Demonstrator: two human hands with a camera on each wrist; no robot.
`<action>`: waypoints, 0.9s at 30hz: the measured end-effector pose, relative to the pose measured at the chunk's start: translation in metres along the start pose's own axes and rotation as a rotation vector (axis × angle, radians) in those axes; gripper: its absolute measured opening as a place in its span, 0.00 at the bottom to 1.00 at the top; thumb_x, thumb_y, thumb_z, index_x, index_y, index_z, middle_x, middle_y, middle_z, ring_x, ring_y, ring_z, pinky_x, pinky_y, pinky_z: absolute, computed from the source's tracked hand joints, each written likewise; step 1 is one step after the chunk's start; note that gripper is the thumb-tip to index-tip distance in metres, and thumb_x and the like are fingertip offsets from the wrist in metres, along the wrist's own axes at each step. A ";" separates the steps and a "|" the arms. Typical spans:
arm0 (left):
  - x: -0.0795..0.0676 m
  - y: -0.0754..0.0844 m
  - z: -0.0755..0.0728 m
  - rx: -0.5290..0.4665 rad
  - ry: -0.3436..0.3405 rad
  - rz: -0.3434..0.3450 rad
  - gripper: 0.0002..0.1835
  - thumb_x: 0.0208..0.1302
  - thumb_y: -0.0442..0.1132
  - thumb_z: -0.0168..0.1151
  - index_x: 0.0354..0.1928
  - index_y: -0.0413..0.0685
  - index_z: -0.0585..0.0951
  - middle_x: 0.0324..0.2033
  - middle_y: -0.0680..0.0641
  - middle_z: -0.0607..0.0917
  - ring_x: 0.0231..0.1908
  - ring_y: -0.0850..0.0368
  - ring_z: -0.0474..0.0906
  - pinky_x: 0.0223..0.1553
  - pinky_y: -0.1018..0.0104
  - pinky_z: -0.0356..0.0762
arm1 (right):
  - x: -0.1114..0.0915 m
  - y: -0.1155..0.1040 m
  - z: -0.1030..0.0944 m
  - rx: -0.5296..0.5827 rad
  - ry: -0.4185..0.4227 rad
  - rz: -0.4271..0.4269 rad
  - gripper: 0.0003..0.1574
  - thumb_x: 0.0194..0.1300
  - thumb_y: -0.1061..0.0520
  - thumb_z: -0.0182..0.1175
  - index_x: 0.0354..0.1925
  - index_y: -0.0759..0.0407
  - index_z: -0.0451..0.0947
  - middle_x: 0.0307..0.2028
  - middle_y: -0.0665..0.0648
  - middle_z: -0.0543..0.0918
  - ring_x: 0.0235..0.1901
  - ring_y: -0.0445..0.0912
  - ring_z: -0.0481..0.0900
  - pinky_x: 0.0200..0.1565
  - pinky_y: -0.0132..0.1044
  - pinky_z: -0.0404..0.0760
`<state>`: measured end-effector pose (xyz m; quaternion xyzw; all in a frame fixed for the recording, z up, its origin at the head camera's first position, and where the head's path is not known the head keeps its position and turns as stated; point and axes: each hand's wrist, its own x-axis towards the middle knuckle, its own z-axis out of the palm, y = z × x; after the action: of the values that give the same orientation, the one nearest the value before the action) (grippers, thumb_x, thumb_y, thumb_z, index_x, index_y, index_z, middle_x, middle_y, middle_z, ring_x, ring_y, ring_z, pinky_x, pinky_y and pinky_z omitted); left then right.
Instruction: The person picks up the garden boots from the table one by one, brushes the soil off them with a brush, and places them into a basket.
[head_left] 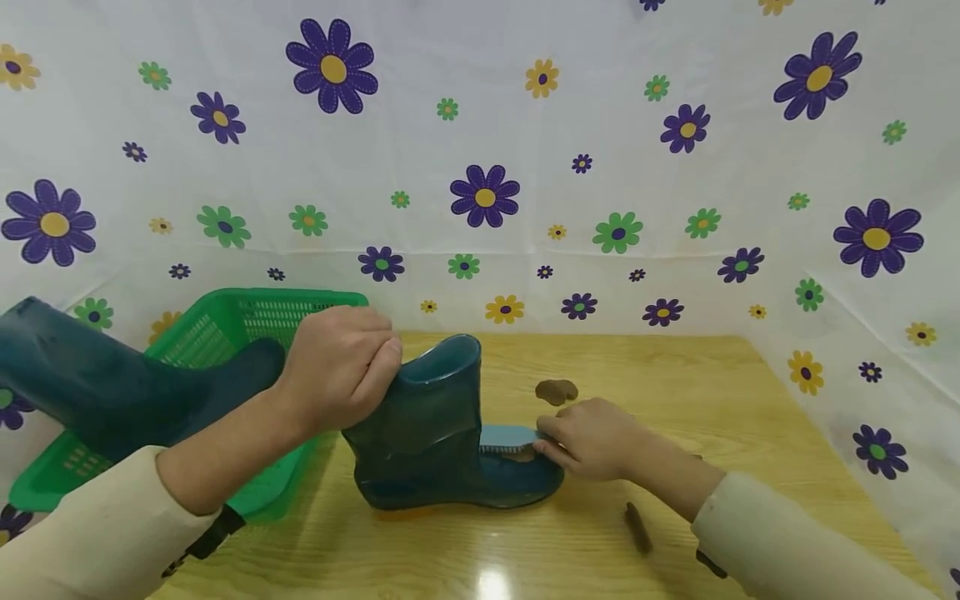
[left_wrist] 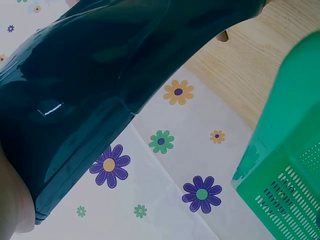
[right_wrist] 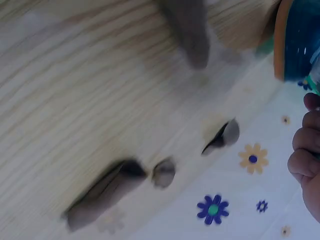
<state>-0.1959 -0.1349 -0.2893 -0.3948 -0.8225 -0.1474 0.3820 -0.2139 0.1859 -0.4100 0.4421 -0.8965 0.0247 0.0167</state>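
A dark teal rubber boot (head_left: 427,450) stands upright on the wooden table, toe to the right. My left hand (head_left: 345,358) grips its upper shaft at the left of the opening, thumb along the rim. In my right hand (head_left: 588,437) is a light blue brush (head_left: 506,436), pinched at its right end, bristles down over the boot's foot. Under the bristles lies a brown patch (head_left: 520,455) on the boot. The boot's shaft (left_wrist: 95,80) fills much of the left wrist view. In the right wrist view the boot's toe (right_wrist: 300,40) shows an orange sole edge, beside my curled fingers.
A green plastic basket (head_left: 33,492) stands at the left with a second boot (head_left: 157,392) lying across it. Brown pieces lie on the table: one behind the brush (head_left: 557,392), a long one in front (head_left: 637,527). A flowered cloth (head_left: 420,150) hangs behind.
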 end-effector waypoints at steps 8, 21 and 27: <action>0.004 -0.003 -0.004 0.017 0.003 0.000 0.22 0.63 0.37 0.41 0.09 0.55 0.65 0.10 0.55 0.61 0.15 0.61 0.56 0.19 0.66 0.54 | -0.042 0.028 -0.015 -0.009 0.035 -0.042 0.18 0.76 0.46 0.52 0.27 0.46 0.66 0.16 0.39 0.59 0.16 0.31 0.54 0.23 0.27 0.58; -0.001 -0.003 -0.001 -0.009 0.020 -0.001 0.23 0.65 0.37 0.40 0.09 0.57 0.63 0.11 0.56 0.58 0.15 0.63 0.52 0.19 0.67 0.49 | -0.022 0.012 -0.001 0.060 0.163 0.060 0.15 0.76 0.48 0.51 0.30 0.48 0.67 0.17 0.41 0.61 0.16 0.32 0.56 0.23 0.28 0.60; -0.001 -0.002 0.001 -0.013 0.027 0.004 0.23 0.64 0.37 0.40 0.09 0.57 0.61 0.11 0.56 0.56 0.15 0.63 0.49 0.20 0.67 0.48 | -0.013 0.004 -0.001 -0.035 0.115 -0.015 0.15 0.75 0.47 0.53 0.30 0.50 0.69 0.17 0.42 0.62 0.15 0.34 0.58 0.22 0.28 0.61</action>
<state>-0.1975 -0.1359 -0.2909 -0.3969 -0.8156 -0.1573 0.3905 -0.2093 0.1987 -0.4094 0.4461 -0.8911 0.0345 0.0763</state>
